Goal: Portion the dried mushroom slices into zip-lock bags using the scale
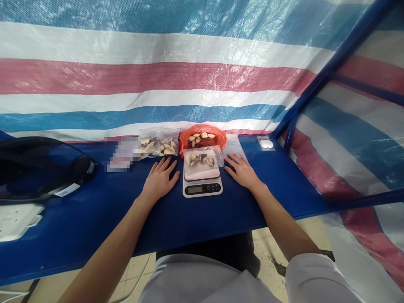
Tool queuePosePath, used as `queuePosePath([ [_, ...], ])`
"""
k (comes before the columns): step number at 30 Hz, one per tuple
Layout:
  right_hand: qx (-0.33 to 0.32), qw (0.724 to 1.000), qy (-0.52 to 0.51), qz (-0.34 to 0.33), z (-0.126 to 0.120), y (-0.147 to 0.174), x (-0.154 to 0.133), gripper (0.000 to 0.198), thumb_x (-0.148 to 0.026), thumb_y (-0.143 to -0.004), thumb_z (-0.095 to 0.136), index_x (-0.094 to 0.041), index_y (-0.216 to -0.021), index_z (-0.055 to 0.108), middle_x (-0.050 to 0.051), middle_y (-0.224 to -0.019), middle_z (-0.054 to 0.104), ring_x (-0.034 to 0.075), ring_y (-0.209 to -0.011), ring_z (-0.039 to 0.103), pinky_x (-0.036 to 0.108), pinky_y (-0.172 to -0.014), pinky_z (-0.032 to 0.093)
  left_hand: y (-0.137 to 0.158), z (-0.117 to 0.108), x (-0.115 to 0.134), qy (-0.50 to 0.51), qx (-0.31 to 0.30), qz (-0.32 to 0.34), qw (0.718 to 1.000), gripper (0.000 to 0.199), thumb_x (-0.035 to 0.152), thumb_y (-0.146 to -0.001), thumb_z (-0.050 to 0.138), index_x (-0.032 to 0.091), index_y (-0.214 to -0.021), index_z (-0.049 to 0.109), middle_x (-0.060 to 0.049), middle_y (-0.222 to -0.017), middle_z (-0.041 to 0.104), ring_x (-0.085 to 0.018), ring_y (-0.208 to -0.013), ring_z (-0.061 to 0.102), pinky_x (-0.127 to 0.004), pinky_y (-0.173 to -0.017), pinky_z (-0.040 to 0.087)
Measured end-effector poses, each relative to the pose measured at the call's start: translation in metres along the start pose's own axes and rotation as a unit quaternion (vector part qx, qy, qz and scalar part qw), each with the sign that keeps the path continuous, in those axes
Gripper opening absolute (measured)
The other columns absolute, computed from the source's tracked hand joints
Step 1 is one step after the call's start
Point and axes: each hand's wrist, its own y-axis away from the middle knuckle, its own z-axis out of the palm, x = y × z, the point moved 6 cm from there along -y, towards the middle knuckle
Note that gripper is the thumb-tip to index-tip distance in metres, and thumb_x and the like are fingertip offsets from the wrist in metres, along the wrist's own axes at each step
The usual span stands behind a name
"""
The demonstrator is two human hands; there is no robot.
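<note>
Both hands rest flat on the blue table, one on each side of a white kitchen scale (203,188). My left hand (160,179) has its fingers spread just left of the scale and holds nothing. My right hand (242,170) lies open to the right, fingertips near the edge of a clear zip bag (202,159). This bag lies on the scale's platform with several pale and dark dried pieces, perhaps mushrooms, inside. Behind it stands an open red plastic bag (202,132) holding similar pieces. A fuller clear bag (159,147) of such pieces lies beyond my left hand.
Flat clear bags (234,145) lie behind my right hand. A white rounded object (266,144) sits at the back right. On the left are a black headset-like object (80,168) and a white power strip (19,221). A striped tarp (158,75) walls the back.
</note>
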Motion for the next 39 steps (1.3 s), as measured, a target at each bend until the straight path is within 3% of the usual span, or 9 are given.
queuePosePath([
  [11, 0.011, 1.000, -0.023, -0.001, -0.005, -0.002, 0.000, 0.044, -0.042, -0.100, 0.049, -0.026, -0.140, 0.061, 0.009, -0.151, 0.055, 0.032, -0.145, 0.044, 0.055, -0.122, 0.032, 0.000, -0.003, 0.000, 0.024, 0.025, -0.001, 0.999, 0.048, 0.044, -0.095, 0.047, 0.019, -0.132, 0.067, -0.016, -0.144, 0.059, -0.039, -0.139, 0.050, -0.061, -0.116, 0.038],
  [15, 0.044, 0.992, -0.115, 0.020, -0.022, -0.005, -0.001, 0.042, -0.042, -0.100, 0.049, -0.028, -0.136, 0.064, 0.005, -0.148, 0.058, 0.028, -0.140, 0.051, 0.047, -0.116, 0.044, -0.002, -0.016, 0.007, 0.052, 0.069, 0.013, 0.996, 0.040, 0.041, -0.095, 0.049, 0.021, -0.122, 0.071, -0.015, -0.135, 0.067, -0.035, -0.130, 0.060, -0.056, -0.112, 0.044],
  [19, 0.087, 0.959, -0.260, 0.069, -0.036, -0.010, -0.007, 0.039, -0.046, -0.097, 0.052, -0.027, -0.124, 0.072, 0.004, -0.130, 0.072, 0.026, -0.125, 0.065, 0.042, -0.112, 0.049, -0.009, -0.033, 0.023, 0.093, 0.104, 0.046, 0.989, 0.036, 0.039, -0.098, 0.049, 0.020, -0.121, 0.070, -0.013, -0.130, 0.069, -0.030, -0.122, 0.064, -0.048, -0.106, 0.052],
  [23, 0.104, 0.897, -0.407, 0.138, -0.029, -0.019, -0.010, 0.041, -0.052, -0.084, 0.069, -0.023, -0.111, 0.077, 0.005, -0.117, 0.077, 0.028, -0.115, 0.071, 0.043, -0.108, 0.053, -0.020, -0.036, 0.040, 0.141, 0.100, 0.090, 0.981, 0.035, 0.036, -0.099, 0.050, 0.022, -0.125, 0.067, -0.012, -0.131, 0.067, -0.028, -0.124, 0.062, -0.047, -0.109, 0.051],
  [30, 0.083, 0.824, -0.533, 0.171, -0.016, -0.030, -0.013, 0.052, -0.057, -0.063, 0.084, -0.018, -0.096, 0.079, 0.007, -0.104, 0.079, 0.030, -0.103, 0.073, 0.046, -0.097, 0.059, -0.026, -0.031, 0.049, 0.161, 0.082, 0.124, 0.976, 0.034, 0.035, -0.099, 0.049, 0.023, -0.125, 0.067, -0.012, -0.135, 0.065, -0.028, -0.126, 0.061, -0.047, -0.109, 0.050],
  [34, 0.060, 0.806, -0.558, 0.190, -0.012, -0.031, -0.012, 0.051, -0.054, -0.057, 0.088, -0.019, -0.093, 0.079, 0.005, -0.095, 0.079, 0.027, -0.095, 0.074, 0.043, -0.088, 0.063, -0.026, -0.033, 0.048, 0.153, 0.087, 0.127, 0.976, 0.034, 0.036, -0.100, 0.049, 0.020, -0.122, 0.068, -0.012, -0.132, 0.067, -0.026, -0.123, 0.063, -0.044, -0.108, 0.050],
  [39, 0.035, 0.805, -0.568, 0.168, -0.017, -0.037, -0.020, 0.049, -0.054, -0.053, 0.089, -0.020, -0.087, 0.079, 0.002, -0.086, 0.077, 0.022, -0.081, 0.073, 0.040, -0.078, 0.064, -0.032, -0.039, 0.050, 0.162, 0.095, 0.124, 0.974, 0.036, 0.039, -0.099, 0.049, 0.017, -0.118, 0.070, -0.014, -0.126, 0.070, -0.026, -0.117, 0.066, -0.042, -0.106, 0.051],
])
